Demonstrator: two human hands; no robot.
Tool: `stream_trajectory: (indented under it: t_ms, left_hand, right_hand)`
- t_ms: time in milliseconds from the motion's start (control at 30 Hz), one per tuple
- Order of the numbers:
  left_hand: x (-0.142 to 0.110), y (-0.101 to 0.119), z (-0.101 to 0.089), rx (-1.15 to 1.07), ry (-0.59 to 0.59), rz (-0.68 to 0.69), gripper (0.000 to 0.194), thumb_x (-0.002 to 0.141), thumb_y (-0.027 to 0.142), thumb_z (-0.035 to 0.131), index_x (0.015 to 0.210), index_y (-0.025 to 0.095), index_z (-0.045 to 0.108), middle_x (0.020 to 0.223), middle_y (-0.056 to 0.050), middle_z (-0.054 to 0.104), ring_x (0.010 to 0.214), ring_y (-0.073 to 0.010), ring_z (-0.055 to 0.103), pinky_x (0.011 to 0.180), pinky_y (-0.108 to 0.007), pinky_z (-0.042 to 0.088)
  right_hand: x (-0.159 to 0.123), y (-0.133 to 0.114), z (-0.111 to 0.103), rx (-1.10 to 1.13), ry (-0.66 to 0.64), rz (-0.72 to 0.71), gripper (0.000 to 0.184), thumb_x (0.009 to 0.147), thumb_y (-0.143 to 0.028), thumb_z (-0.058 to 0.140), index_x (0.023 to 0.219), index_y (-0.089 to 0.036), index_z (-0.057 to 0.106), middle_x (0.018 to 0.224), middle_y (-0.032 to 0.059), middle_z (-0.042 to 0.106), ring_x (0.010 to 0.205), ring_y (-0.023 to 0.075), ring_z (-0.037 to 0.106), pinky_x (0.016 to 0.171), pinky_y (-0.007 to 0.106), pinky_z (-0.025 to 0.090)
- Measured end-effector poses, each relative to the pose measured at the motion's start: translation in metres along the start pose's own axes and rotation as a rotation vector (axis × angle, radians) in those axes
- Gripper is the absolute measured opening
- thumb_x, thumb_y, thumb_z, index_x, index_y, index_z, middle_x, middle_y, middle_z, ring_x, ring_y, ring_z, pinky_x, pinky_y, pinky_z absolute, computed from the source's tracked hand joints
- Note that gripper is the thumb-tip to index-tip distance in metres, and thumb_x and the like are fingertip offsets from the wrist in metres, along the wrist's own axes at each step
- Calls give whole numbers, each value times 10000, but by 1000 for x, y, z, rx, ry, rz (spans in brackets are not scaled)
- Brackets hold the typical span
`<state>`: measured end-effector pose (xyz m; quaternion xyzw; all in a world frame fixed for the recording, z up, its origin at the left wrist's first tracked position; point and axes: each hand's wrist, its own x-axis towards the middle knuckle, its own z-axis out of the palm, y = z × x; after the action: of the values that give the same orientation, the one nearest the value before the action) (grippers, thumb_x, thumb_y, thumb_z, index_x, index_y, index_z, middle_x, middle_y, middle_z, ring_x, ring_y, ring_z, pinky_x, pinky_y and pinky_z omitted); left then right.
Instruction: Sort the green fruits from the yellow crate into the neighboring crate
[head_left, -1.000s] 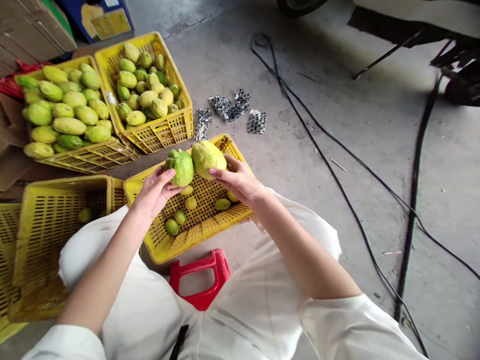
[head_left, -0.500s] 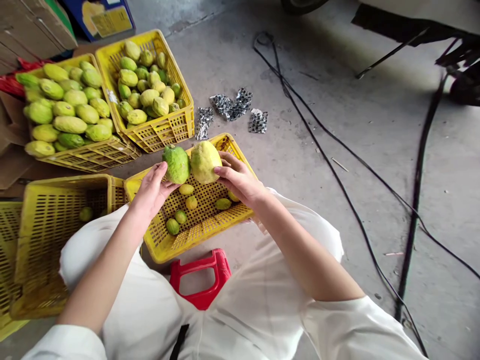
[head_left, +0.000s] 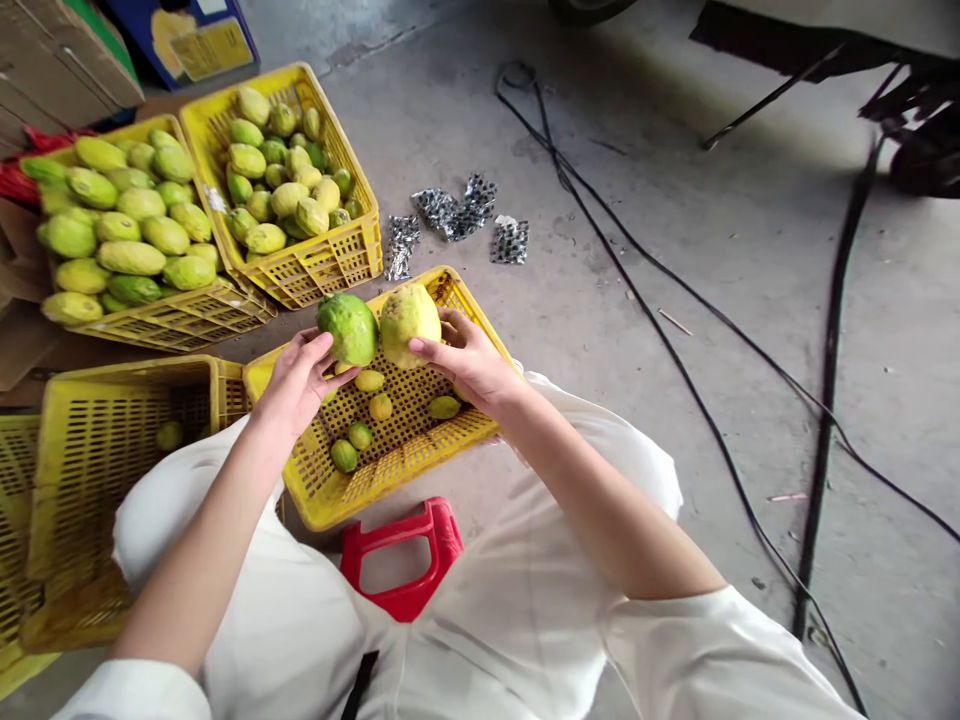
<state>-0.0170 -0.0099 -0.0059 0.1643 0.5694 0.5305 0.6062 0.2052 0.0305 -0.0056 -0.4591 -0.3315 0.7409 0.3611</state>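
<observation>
My left hand is closed around the lower left side of a green citrus fruit. A larger, pale yellow citrus fruit is in my right hand, with the thumb across its front and the fingers behind it. Both fruits are held up side by side, close together, above a yellow plastic crate. On that crate's perforated floor lie several small lemon-like fruits, some yellow and some green. My hands and the held fruits hide part of the crate's far side.
Two yellow crates of citrus, one on the left and one beside it, stand beyond. Nearer left is a crate with one fruit visible. A red plastic stool shows beneath me. Silver wrappers and black cables lie on the floor.
Both hands still hold their fruits; the green one appears turned slightly and a small gap now shows between the two. The whole view has shifted a little.
</observation>
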Motion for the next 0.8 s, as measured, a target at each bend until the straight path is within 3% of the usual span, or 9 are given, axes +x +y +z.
stream_trajectory:
  t_ms: [133,300,467,800]
  left_hand:
    - [1,-2,3,-34,25,-43,349,770,415,874,961,212,663,955,-47,783,1017,-244,766,1012,-469,652]
    - [-2,-4,6,-43,-28,-76,400,727,399,933,955,203,668,958,-50,790,906,-216,776,971,-440,658]
    - [-2,-7,5,-26,-64,-75,421,757,488,917,977,226,672,1022,-69,798,1058,-275,776,969,-491,659]
    - [6,-11,6,-38,-112,92,421,701,390,872,1052,264,675,1082,-34,801,1123,-272,759,1012,-488,658]
  right_hand:
    - [-1,-1,2,12,-18,-7,724,525,-439,1044,1037,-281,558,1113,40,771,1186,279,728,1089,435,598]
    - [-3,-1,5,20,-59,-15,686,549,-453,1038,1001,-287,548,1112,41,793,1171,291,739,1074,459,622]
    - [-4,-4,4,2,-101,-44,669,555,-432,1034,1010,-308,560,1064,19,781,1136,296,742,1046,476,635]
    - [-2,-4,1,90,-125,-42,680,567,-439,1029,1033,-296,555,1047,19,788,1117,288,758,1055,462,628]
